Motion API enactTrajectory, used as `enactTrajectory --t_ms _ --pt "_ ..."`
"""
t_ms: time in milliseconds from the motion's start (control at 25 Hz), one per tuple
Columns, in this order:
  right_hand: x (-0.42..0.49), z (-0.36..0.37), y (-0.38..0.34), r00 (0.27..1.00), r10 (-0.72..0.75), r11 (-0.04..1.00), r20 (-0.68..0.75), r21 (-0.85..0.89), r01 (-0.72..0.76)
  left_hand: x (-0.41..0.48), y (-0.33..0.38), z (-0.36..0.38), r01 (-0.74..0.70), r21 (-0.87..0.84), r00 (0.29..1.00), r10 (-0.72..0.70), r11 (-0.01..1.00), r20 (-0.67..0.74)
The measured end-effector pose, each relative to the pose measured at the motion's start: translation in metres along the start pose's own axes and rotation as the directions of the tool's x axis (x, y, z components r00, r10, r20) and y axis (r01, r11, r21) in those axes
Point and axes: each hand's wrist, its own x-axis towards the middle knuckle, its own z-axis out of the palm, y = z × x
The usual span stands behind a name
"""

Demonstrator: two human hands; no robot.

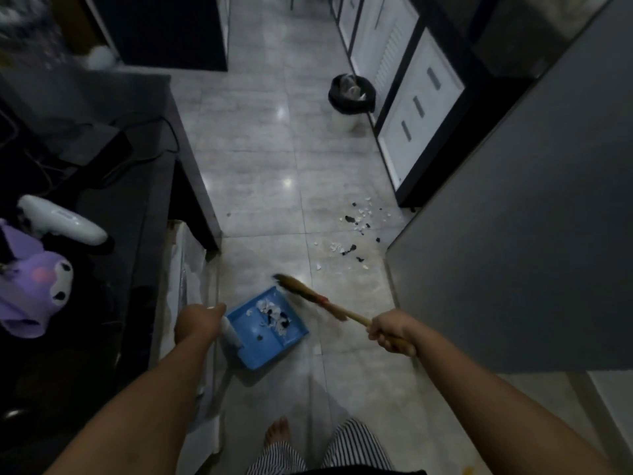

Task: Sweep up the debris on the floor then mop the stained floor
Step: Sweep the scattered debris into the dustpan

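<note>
A blue dustpan (260, 347) sits tilted on the grey tiled floor (267, 186), with white and black scraps lying inside it. My left hand (197, 323) grips its white handle (231, 332). My right hand (392, 332) is shut on the wooden handle of a small broom (308, 296), whose blurred bristles hang at the dustpan's far edge. More debris (356, 228), white and black bits, is scattered on the floor farther ahead to the right, apart from the broom.
A dark counter (102, 166) with cables, a white device (65, 219) and a purple plush toy (34, 282) runs along the left. A grey panel (513, 234) stands at right. A bin (351, 101) with a black liner sits by white cabinets. My bare foot (277, 431) is near the bottom.
</note>
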Motion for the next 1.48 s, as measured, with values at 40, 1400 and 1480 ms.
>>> enactTrajectory --t_ms 40,1400,1480 --pt "-0.002 -0.011 -0.003 1.0 0.003 0.999 -0.019 0.051 -0.002 -0.003 0.01 0.002 -0.019 0.007 1.0 0.019 1.0 0.003" --pt "0.123 -0.076 -0.19 0.982 0.102 0.951 -0.156 0.306 -0.05 0.151 0.25 0.031 -0.065 0.031 0.998 0.064 0.997 0.02" --pt "0.135 -0.064 -0.212 0.978 0.099 0.956 -0.183 0.292 -0.042 0.164 0.253 0.023 -0.089 0.062 0.996 0.088 0.994 0.022"
